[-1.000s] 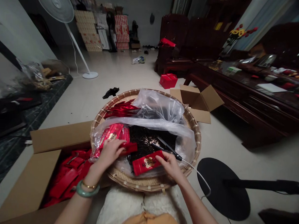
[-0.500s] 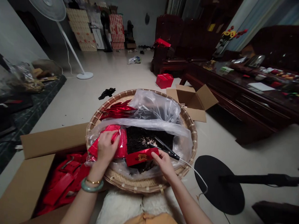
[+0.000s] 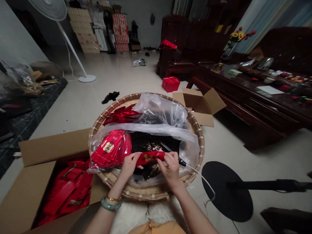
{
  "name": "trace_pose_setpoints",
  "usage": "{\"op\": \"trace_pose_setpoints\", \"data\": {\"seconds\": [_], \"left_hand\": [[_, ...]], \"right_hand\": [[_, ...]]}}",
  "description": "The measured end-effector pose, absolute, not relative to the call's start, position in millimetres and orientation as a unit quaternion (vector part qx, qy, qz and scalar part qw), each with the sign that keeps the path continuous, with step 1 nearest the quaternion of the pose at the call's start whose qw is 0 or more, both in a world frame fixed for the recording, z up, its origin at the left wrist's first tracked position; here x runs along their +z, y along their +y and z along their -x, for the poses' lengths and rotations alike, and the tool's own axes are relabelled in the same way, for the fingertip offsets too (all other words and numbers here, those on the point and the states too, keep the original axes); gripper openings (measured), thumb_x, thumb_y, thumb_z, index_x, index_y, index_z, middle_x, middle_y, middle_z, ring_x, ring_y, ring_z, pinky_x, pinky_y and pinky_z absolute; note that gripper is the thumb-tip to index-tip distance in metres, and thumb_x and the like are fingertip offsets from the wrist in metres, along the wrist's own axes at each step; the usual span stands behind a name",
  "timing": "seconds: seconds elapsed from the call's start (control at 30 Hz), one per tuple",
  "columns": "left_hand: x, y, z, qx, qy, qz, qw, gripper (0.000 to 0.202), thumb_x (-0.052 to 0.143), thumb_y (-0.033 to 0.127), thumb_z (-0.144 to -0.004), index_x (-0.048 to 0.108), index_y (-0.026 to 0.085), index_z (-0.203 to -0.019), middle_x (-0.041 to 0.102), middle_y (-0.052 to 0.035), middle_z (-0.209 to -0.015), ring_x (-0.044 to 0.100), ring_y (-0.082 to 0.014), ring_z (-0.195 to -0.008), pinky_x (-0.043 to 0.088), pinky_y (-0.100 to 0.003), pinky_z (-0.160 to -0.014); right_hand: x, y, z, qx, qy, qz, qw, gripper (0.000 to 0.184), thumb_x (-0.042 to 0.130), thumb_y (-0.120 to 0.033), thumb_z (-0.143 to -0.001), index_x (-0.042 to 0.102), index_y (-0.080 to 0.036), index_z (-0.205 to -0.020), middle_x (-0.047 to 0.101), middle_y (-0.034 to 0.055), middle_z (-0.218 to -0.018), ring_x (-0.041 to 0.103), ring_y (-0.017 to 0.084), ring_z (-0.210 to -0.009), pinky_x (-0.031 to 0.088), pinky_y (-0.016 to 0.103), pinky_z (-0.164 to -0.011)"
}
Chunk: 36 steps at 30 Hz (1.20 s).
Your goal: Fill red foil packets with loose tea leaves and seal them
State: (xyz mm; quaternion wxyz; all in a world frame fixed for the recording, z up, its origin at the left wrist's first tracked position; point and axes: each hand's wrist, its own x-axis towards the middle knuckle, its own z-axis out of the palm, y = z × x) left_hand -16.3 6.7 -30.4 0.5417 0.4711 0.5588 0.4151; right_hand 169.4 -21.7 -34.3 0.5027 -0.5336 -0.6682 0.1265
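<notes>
Both my hands hold one small red packet [image 3: 150, 157] over the dark loose tea [image 3: 149, 144] that lies in a clear plastic bag [image 3: 161, 111] inside a round woven basket [image 3: 197, 129]. My left hand [image 3: 129, 164] pinches the packet's left end, and my right hand [image 3: 170, 166] grips its right end. A stack of red packets [image 3: 111, 149] lies in the bag to the left of my hands. A dark tool with a white cord [image 3: 172, 154] rests on the tea just beyond my right hand.
An open cardboard box [image 3: 33, 189] of red packets sits at my left. A small open box [image 3: 200, 105], a red box [image 3: 170, 84] and a dark wooden cabinet [image 3: 260, 110] lie to the right. A black fan base [image 3: 225, 193] stands near right, a white fan [image 3: 66, 38] at the back left.
My left hand left the stack of red packets and moved right to take the left end of the packet held by my right hand. The packet rose slightly.
</notes>
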Motion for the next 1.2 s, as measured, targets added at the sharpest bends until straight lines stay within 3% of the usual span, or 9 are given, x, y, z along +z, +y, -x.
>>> {"op": "trace_pose_setpoints", "data": {"seconds": [0.13, 0.3, 0.47, 0.57, 0.7, 0.83, 0.93, 1.07, 1.2], "left_hand": [[-27, 8, 16, 0.42, 0.564, -0.464, 0.539, 0.052, 0.058, 0.058, -0.071, 0.069, 0.009, -0.087, 0.071, -0.0056, -0.074, 0.063, -0.0156, -0.048, 0.053, -0.026, -0.045], [-29, 8, 16, 0.434, 0.539, -0.454, 0.561, 0.05, 0.059, 0.055, -0.071, 0.07, 0.011, -0.092, 0.072, -0.0079, -0.091, 0.068, -0.0213, -0.075, 0.059, -0.031, -0.056], [-28, 6, 16, 0.408, 0.538, -0.52, 0.522, 0.044, 0.052, 0.052, -0.078, 0.072, 0.015, -0.093, 0.073, -0.007, -0.097, 0.067, -0.0225, -0.086, 0.058, -0.033, -0.07], [-27, 2, 17, 0.396, 0.538, -0.553, 0.498, 0.044, 0.049, 0.052, -0.08, 0.073, 0.016, -0.091, 0.074, -0.0066, -0.096, 0.066, -0.0226, -0.092, 0.053, -0.034, -0.084], [-30, 1, 19, 0.412, 0.52, -0.486, 0.569, 0.057, 0.044, 0.059, -0.082, 0.072, 0.011, -0.094, 0.074, -0.011, -0.09, 0.067, -0.0238, -0.086, 0.053, -0.034, -0.079], [-31, 6, 22, 0.415, 0.512, -0.46, 0.595, 0.059, 0.043, 0.059, -0.083, 0.071, 0.009, -0.094, 0.073, -0.0125, -0.088, 0.068, -0.0241, -0.083, 0.052, -0.034, -0.076], [-27, 5, 23, 0.407, 0.558, -0.524, 0.499, 0.055, 0.036, 0.053, -0.088, 0.068, 0.011, -0.103, 0.072, -0.012, -0.094, 0.066, -0.0245, -0.089, 0.05, -0.037, -0.081], [-22, -11, 17, 0.384, 0.573, -0.7, 0.184, 0.049, 0.053, 0.043, -0.083, 0.055, 0.017, -0.124, 0.06, -0.0134, -0.123, 0.051, -0.029, -0.112, 0.038, -0.047, -0.098], [-21, -26, 3, 0.242, 0.478, -0.84, 0.084, 0.064, 0.068, 0.024, -0.074, 0.046, 0.022, -0.134, 0.054, -0.0101, -0.132, 0.047, -0.0308, -0.108, 0.042, -0.047, -0.09]], "right_hand": [[-34, -18, -168, 0.203, -0.657, 0.532, 0.495, 0.014, 0.057, -0.027, -0.085, 0.069, -0.02, -0.084, 0.068, 0.007, -0.077, 0.055, 0.021, -0.077, 0.045, 0.036, -0.074], [-25, -13, -175, 0.465, -0.539, 0.517, 0.476, 0.028, 0.065, -0.041, -0.076, 0.07, -0.017, -0.09, 0.072, 0.008, -0.089, 0.064, 0.023, -0.081, 0.049, 0.038, -0.079], [-14, -14, -184, 0.657, -0.492, 0.411, 0.396, 0.042, 0.067, -0.05, -0.073, 0.07, -0.019, -0.101, 0.072, 0.0062, -0.1, 0.064, 0.024, -0.093, 0.045, 0.04, -0.092], [-16, -15, -185, 0.711, -0.465, 0.388, 0.357, 0.047, 0.061, -0.057, -0.076, 0.07, -0.02, -0.104, 0.072, 0.0063, -0.1, 0.064, 0.023, -0.094, 0.041, 0.043, -0.096], [-26, -15, -181, 0.723, -0.446, 0.389, 0.357, 0.052, 0.06, -0.061, -0.074, 0.07, -0.019, -0.103, 0.07, 0.009, -0.104, 0.063, 0.023, -0.099, 0.039, 0.042, -0.099], [-33, -16, -176, 0.735, -0.427, 0.38, 0.365, 0.057, 0.059, -0.065, -0.073, 0.069, -0.019, -0.105, 0.071, 0.0094, -0.101, 0.064, 0.024, -0.094, 0.044, 0.04, -0.092], [-32, -15, -178, 0.728, -0.437, 0.388, 0.357, 0.057, 0.052, -0.067, -0.076, 0.07, -0.02, -0.102, 0.072, 0.0075, -0.092, 0.065, 0.023, -0.088, 0.048, 0.039, -0.085], [-31, -9, -182, 0.698, -0.485, 0.41, 0.331, 0.055, 0.043, -0.065, -0.083, 0.071, -0.02, -0.098, 0.072, 0.0056, -0.087, 0.064, 0.02, -0.086, 0.047, 0.038, -0.087], [-39, -6, -173, 0.662, -0.495, 0.423, 0.371, 0.054, 0.043, -0.063, -0.084, 0.072, -0.018, -0.092, 0.071, 0.0042, -0.076, 0.063, 0.017, -0.072, 0.052, 0.035, -0.075]]}}
